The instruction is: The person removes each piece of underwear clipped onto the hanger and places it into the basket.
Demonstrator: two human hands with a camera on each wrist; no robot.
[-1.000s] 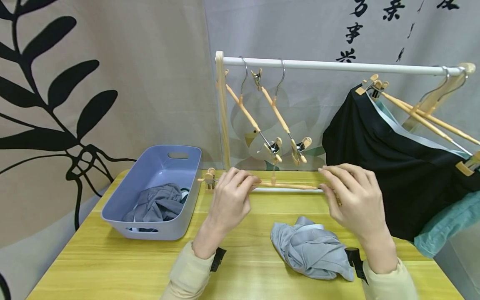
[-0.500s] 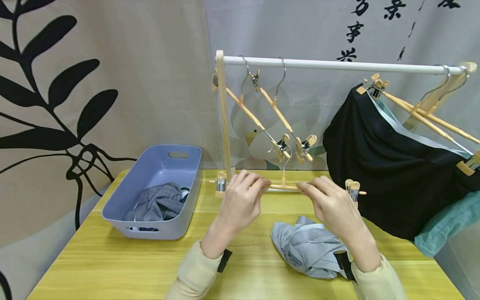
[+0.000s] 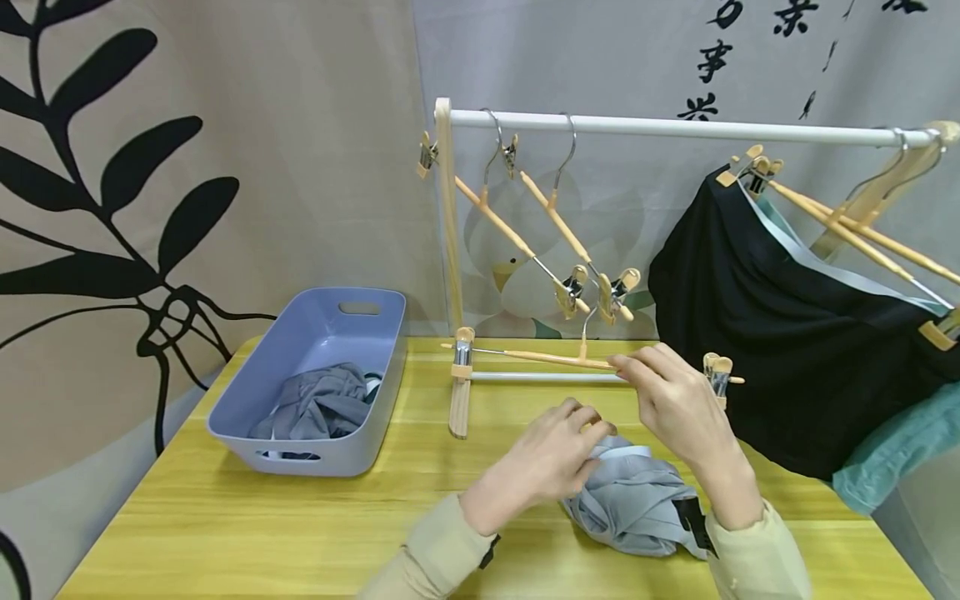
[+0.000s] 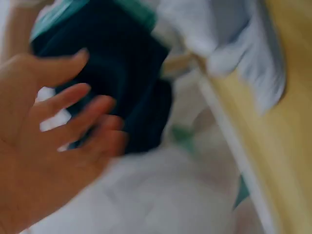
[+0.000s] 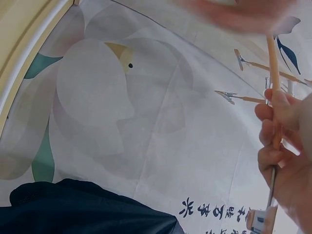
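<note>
My right hand (image 3: 678,408) grips the bar of a wooden clip hanger (image 3: 543,358) right of its hook. The hanger is held level above the table. In the right wrist view, fingers and thumb wrap round its bar (image 5: 275,73). My left hand (image 3: 543,454) is off the hanger, over the left edge of a crumpled grey garment (image 3: 637,508) on the table. The left wrist view shows that hand (image 4: 63,117) blurred, its fingers spread with nothing between them. Whether its fingertips touch the garment I cannot tell.
A blue basket (image 3: 382,417) with grey clothing stands at the left. Behind, a rack with a white rail (image 3: 675,127) carries two bare clip hangers (image 3: 495,223). Black shorts (image 3: 757,333) and a teal garment (image 3: 885,467) hang at its right end.
My right hand moved left along the hanger. The left hand then let go and came down right to the grey garment. The hanger shifted right.
</note>
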